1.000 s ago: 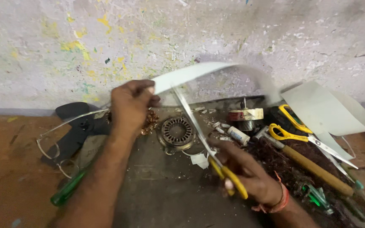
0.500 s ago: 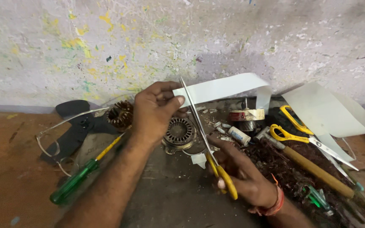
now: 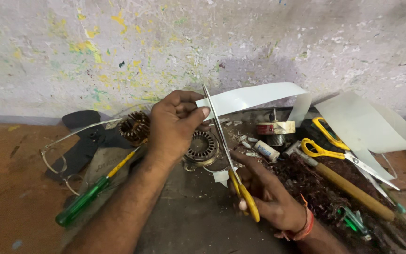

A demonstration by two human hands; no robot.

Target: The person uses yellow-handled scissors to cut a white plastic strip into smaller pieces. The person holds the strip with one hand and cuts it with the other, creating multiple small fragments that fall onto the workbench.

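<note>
I see my left hand [image 3: 177, 124] pinching the near end of a long white sheet strip [image 3: 254, 96], thumb on top and fingers folded under, so the grip is closed on the strip itself. From those fingers the strip runs out toward three o'clock, slightly uphill, then curls down at its far end near the tape roll [image 3: 276, 128]. Its long axis is therefore roughly left to right, just in front of the paint-flecked wall [image 3: 71, 56].

My right hand [image 3: 266, 197] sits at about five o'clock from the left, fingers wrapped through the yellow loops of the yellow-handled scissors [image 3: 226, 150]. The blades point toward eleven to twelve o'clock and cross the strip nearly square, meeting it just beside my left thumb tip. The blades look almost together; I cannot tell whether the strip lies between them or behind. The left hand is the nearer one to the strip, touching it.

The strip looks thin, smooth, glossy and springy, holding a soft arc in the air. Below it lie a round motor stator [image 3: 202, 146], a copper winding [image 3: 135, 128] and a green-handled screwdriver [image 3: 88, 197]; a second pair of scissors [image 3: 339, 155] rests at four o'clock from the strip
</note>
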